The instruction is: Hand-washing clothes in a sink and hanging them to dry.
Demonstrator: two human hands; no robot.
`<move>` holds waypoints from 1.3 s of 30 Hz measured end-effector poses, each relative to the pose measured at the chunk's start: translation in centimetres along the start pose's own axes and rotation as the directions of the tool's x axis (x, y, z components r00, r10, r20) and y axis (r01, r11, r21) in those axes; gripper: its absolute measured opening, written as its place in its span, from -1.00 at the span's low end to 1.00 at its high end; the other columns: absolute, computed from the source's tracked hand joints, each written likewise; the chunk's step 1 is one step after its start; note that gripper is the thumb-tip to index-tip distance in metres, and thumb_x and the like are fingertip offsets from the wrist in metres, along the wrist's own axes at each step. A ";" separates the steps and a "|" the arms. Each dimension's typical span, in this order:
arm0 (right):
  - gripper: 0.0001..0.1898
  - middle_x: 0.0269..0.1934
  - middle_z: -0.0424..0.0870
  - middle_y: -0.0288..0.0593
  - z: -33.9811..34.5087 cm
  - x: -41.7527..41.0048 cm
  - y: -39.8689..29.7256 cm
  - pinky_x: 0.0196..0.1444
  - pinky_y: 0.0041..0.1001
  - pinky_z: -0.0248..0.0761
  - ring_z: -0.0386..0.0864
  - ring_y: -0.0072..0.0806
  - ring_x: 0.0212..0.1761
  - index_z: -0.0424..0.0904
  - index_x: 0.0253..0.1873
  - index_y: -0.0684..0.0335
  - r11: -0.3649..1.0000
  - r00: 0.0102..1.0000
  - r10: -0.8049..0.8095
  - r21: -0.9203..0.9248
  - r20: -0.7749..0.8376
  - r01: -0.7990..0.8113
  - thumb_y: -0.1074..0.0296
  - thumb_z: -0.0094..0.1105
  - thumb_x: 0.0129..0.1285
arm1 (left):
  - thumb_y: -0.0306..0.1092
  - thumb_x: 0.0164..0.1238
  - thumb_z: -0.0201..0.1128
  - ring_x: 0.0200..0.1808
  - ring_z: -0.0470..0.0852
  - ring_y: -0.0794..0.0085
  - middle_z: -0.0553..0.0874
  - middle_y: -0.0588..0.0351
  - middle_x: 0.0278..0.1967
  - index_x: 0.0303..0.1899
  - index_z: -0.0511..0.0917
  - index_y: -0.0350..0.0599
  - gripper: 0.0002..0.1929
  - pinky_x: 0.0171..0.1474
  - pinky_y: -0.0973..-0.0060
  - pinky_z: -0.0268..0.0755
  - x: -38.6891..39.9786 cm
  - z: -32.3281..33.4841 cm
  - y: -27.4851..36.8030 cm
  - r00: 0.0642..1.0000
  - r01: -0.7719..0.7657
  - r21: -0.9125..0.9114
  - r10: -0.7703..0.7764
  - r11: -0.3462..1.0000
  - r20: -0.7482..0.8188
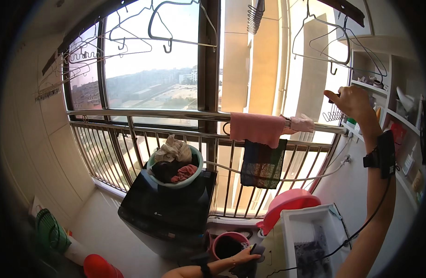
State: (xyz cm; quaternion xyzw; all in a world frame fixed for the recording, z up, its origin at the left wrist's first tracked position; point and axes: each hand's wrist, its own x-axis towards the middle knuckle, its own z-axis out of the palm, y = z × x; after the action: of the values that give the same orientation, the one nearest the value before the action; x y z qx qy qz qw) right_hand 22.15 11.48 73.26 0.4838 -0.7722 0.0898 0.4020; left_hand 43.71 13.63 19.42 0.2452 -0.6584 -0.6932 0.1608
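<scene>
My right hand [353, 100] is raised at the right, beside the window and the shelves. Its fingers are closed around a small black object [333, 98], mostly hidden by the hand. A wire rack [333, 116] shows just below; whether it joins that object I cannot tell. Low in the middle, my left hand [246, 256] grips a dark grey object [258, 251], too blurred to name. Under that hand stands a pink bucket [218, 239] with dark cloth [228, 247] inside. Right of it is a white laundry sink [288, 239] holding dark, sudsy water or cloth [315, 253].
A basin of clothes [195, 177] sits on a black-topped washing machine [164, 205]. Pink cloth [256, 127] and dark cloth [263, 166] hang at the railing [164, 114]. Hangers [183, 40] dangle overhead. A pink basin [285, 201] leans behind the sink. Red bucket [101, 267] at lower left.
</scene>
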 end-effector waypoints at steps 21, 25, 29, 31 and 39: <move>-0.69 -0.28 0.56 0.30 3.6 0.8 3.3 -0.08 -0.25 0.41 0.55 0.02 -0.18 0.52 -0.23 0.51 0.929 0.940 0.330 0.151 0.080 -0.339 0.33 0.03 0.04 | -0.08 0.06 0.29 -0.11 0.53 0.40 0.54 -0.05 -0.12 0.09 0.28 -0.28 -0.37 -0.07 0.50 0.38 -5.4 -5.8 -2.5 0.994 -0.010 0.001 0.010 1.000 -0.106; -0.31 -0.42 0.57 0.29 3.0 0.5 1.6 -0.23 -0.23 0.46 0.58 0.05 -0.32 0.58 -0.38 0.48 0.943 0.935 0.309 0.181 -0.173 -0.278 -0.24 -0.10 0.17 | -0.09 0.05 0.31 -0.30 0.59 0.46 0.63 0.05 -0.32 0.00 0.39 -0.31 -0.44 -0.22 0.52 0.44 -5.5 -6.0 -3.4 0.977 0.147 -0.007 -0.146 0.989 -0.155; -0.71 -0.45 0.59 0.22 1.9 -0.7 3.9 -0.30 -0.25 0.48 0.61 -0.05 -0.36 0.59 -0.36 0.41 0.950 0.929 0.292 0.182 -0.227 -0.254 0.24 0.05 0.08 | -0.18 0.09 0.30 -0.21 0.58 0.48 0.62 0.08 -0.23 -0.03 0.48 -0.25 -0.55 -0.14 0.57 0.43 -5.1 -4.3 -1.9 0.982 0.160 -0.023 -0.161 0.987 -0.097; -0.74 -0.45 0.60 0.19 1.1 -1.3 4.2 -0.31 -0.25 0.49 0.61 -0.05 -0.38 0.59 -0.34 0.39 0.945 0.918 0.308 0.197 -0.250 -0.263 0.27 0.08 0.04 | -0.19 0.09 0.30 -0.22 0.58 0.47 0.62 0.08 -0.23 -0.03 0.48 -0.26 -0.55 -0.15 0.57 0.43 -5.1 -3.7 -2.2 0.985 0.147 -0.032 -0.149 0.989 -0.084; -0.67 -0.39 0.61 0.10 0.2 -2.5 4.7 -0.19 -0.24 0.43 0.59 -0.08 -0.31 0.56 -0.22 0.34 0.940 0.917 0.334 0.147 -0.218 -0.308 0.14 0.00 0.20 | -0.17 0.04 0.33 -0.29 0.60 0.48 0.63 0.05 -0.30 -0.08 0.47 -0.31 -0.52 -0.21 0.56 0.44 -5.4 -3.5 -3.2 0.983 0.144 -0.033 -0.147 0.989 -0.106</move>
State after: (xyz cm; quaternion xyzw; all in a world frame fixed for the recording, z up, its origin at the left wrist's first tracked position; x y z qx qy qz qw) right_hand 18.70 15.46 72.55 0.3572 -0.7807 0.2545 0.4451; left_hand 50.39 13.95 16.88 0.3277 -0.6203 -0.6971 0.1480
